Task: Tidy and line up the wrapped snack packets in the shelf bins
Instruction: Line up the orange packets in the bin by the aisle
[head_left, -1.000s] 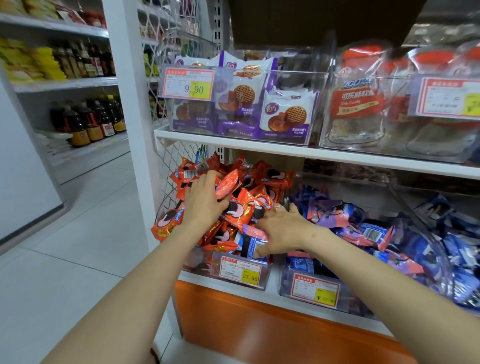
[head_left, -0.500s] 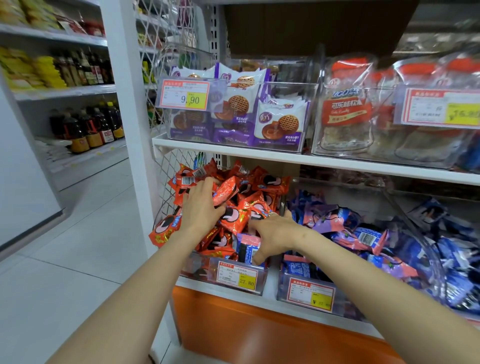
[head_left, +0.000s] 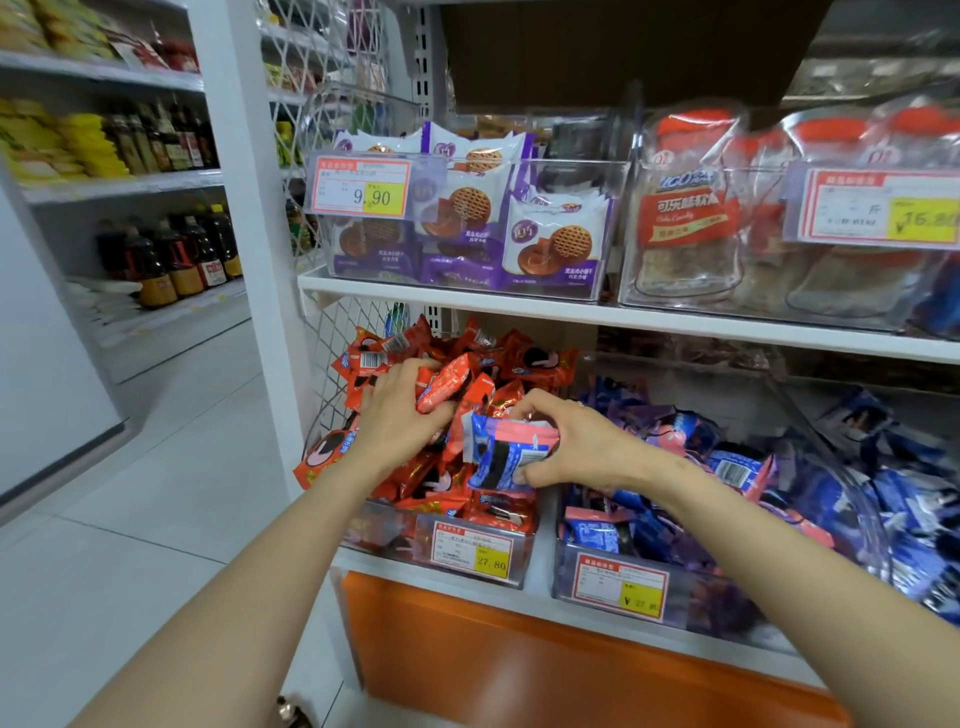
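The right hand (head_left: 576, 449) now pinches a stray blue packet (head_left: 506, 451), pulled up out of the red bin (head_left: 387, 538) and probably misfiled; the left hand (head_left: 402, 415) grips a red packet (head_left: 442, 387).

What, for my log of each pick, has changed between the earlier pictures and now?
The right hand, earlier pressed into the red pile, has pulled up a blue-and-pink packet and now pinches it above the red bin. The left hand stays on the pile, fingers curled round a red packet. The blue bin looks unchanged.
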